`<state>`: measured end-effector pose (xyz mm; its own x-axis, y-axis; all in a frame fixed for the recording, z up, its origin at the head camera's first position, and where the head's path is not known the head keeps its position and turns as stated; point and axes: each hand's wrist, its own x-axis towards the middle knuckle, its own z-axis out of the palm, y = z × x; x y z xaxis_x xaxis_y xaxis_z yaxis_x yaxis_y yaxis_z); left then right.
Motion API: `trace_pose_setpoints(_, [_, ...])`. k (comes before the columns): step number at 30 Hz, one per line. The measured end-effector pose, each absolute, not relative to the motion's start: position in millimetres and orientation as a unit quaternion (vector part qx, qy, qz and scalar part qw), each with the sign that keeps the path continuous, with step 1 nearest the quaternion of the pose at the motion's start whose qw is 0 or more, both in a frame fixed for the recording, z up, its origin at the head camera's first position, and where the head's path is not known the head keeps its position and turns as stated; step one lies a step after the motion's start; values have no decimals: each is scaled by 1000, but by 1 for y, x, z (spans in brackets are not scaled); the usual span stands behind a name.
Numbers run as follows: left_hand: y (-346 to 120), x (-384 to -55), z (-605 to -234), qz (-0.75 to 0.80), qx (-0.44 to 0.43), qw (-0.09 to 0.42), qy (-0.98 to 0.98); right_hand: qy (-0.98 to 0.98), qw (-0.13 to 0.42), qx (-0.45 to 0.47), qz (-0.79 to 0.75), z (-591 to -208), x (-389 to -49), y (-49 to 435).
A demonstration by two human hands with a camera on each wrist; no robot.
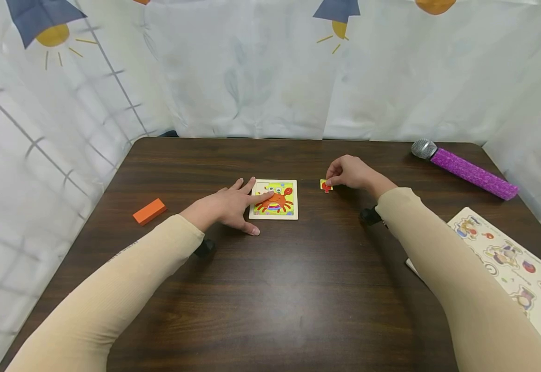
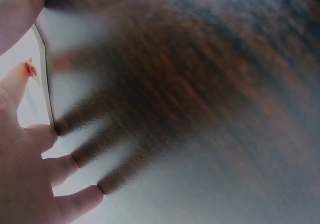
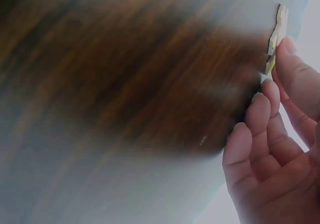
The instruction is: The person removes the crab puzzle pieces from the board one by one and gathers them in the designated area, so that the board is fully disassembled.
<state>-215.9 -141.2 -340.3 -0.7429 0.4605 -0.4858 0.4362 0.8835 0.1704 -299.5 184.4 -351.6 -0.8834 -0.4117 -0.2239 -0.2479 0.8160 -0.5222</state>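
Observation:
A square crab puzzle [image 1: 283,200] with a pale wooden border lies flat near the middle of the table. My left hand [image 1: 226,206] is spread at its left side; one finger reaches over the crab picture, and the others touch the border or the tabletop. To the right of the puzzle, my right hand [image 1: 351,173] pinches a small yellow and red puzzle piece [image 1: 326,187] between thumb and fingers, low over the table. In the right wrist view that puzzle piece [image 3: 278,31] shows edge-on at the fingertips, its underside partly hidden.
An orange block [image 1: 149,211] lies on the left of the dark wood table [image 1: 279,299]. At the back right is a microphone [image 1: 470,170] with a glittery purple handle. A large picture board [image 1: 507,268] covers the right side, partly behind the right sleeve. White curtains [image 1: 270,72] surround the table.

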Motion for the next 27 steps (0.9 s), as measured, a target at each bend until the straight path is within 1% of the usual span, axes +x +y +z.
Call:
trace_pose_setpoints(8, [-142, -216, -342, 21, 241, 264, 934, 941, 137, -193, -244, -346, -297, 178])
trace_pose_setpoints(14, [-142, -216, -343, 22, 243, 263, 934, 936, 126, -218, -247, -344, -291, 152])
trace_pose_setpoints(22, [-142, -218, -343, 14, 250, 268, 930, 925, 134, -270, -233, -347, -283, 106])
trace_pose_setpoints(27, [-140, -218, -342, 9, 253, 272, 928, 921, 148, -281, -226, -349, -281, 88])
